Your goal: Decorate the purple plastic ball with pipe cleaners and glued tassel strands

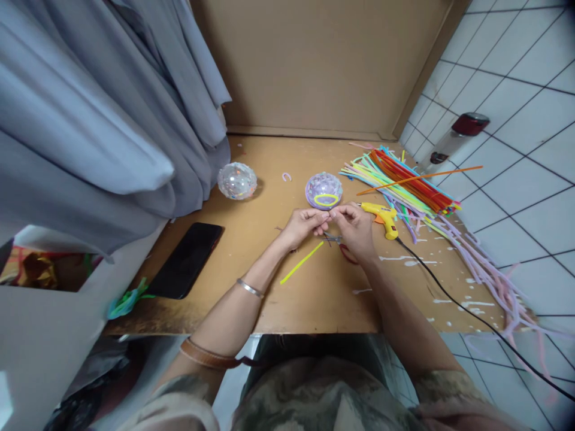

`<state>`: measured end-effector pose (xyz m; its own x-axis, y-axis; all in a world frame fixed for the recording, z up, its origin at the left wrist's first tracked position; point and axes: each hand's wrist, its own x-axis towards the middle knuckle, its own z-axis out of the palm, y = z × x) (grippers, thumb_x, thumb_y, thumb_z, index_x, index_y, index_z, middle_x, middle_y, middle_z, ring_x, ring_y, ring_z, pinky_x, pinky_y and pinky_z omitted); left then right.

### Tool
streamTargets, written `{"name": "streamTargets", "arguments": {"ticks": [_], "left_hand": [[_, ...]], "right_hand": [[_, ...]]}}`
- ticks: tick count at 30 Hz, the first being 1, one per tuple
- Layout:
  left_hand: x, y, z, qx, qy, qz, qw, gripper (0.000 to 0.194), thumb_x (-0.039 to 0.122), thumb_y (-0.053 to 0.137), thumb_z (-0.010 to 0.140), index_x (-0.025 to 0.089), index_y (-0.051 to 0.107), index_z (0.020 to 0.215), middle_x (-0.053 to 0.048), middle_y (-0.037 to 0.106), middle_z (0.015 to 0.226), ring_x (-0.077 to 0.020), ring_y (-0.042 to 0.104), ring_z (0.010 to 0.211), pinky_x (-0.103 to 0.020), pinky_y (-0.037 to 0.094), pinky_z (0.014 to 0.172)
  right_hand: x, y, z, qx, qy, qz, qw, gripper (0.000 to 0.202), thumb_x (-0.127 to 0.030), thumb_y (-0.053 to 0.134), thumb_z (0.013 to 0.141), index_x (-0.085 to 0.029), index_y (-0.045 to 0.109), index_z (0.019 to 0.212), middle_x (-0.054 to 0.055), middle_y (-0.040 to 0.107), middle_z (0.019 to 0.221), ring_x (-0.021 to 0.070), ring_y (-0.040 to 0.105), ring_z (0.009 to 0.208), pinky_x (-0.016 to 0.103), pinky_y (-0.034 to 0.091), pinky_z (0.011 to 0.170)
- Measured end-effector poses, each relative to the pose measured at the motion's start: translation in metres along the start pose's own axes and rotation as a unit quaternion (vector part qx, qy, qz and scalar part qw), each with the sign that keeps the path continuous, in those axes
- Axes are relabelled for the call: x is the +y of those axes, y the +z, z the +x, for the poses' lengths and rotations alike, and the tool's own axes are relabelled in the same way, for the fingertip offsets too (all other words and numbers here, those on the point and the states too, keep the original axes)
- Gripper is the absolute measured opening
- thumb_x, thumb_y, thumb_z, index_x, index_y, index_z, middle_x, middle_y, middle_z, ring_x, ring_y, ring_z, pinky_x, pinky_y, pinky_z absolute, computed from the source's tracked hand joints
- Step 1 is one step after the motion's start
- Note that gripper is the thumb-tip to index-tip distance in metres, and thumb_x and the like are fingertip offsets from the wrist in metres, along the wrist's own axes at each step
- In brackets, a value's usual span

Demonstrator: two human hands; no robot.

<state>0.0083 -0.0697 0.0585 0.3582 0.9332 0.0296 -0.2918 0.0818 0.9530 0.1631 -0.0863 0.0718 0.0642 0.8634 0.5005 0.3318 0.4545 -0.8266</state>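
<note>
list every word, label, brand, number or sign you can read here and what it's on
None can be read anywhere in this picture.
Yellow glue gun: any marking on its body is too small and blurred to read.
Black phone: no lettering shows on its dark face.
Clear container with a dark red top: no legible text.

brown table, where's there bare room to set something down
On the brown table, one bare patch lies between the phone and the left forearm; another lies along the front edge, below the yellow strip. It's crowded at right, with pipe cleaners and glue gun, and beside the right hand, where scissors lie.
</note>
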Motion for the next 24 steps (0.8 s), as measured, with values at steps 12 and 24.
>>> {"name": "streamTargets", "arguments": {"ticks": [12,24], "left_hand": [[0.0036,-0.0009,-0.0018,-0.054,-0.104,-0.094,0.989,0.055,0.063,0.078,0.077,0.009,0.069,0.084,-0.007,0.072,0.073,-0.0092,0.063,0.059,-0.022,0.049,0.062],[0.0059,0.001,-0.0035,-0.046,-0.138,-0.092,0.985,0.044,0.054,0.07,0.089,0.012,0.061,0.08,-0.001,0.064,0.064,-0.007,0.058,0.053,-0.019,0.045,0.055]], "right_hand": [[0.0,0.0008,0.0005,-0.001,-0.015,0.006,1.0,0.014,-0.029,0.064,0.083,-0.02,0.069,0.073,0.002,0.065,0.075,0.0175,0.061,0.074,0.033,0.05,0.07],[0.0006,0.0003,0.0001,-0.024,-0.031,-0.005,0.999,0.013,-0.027,0.061,0.085,-0.022,0.065,0.074,0.001,0.065,0.077,0.0177,0.061,0.076,0.033,0.05,0.074]]}}
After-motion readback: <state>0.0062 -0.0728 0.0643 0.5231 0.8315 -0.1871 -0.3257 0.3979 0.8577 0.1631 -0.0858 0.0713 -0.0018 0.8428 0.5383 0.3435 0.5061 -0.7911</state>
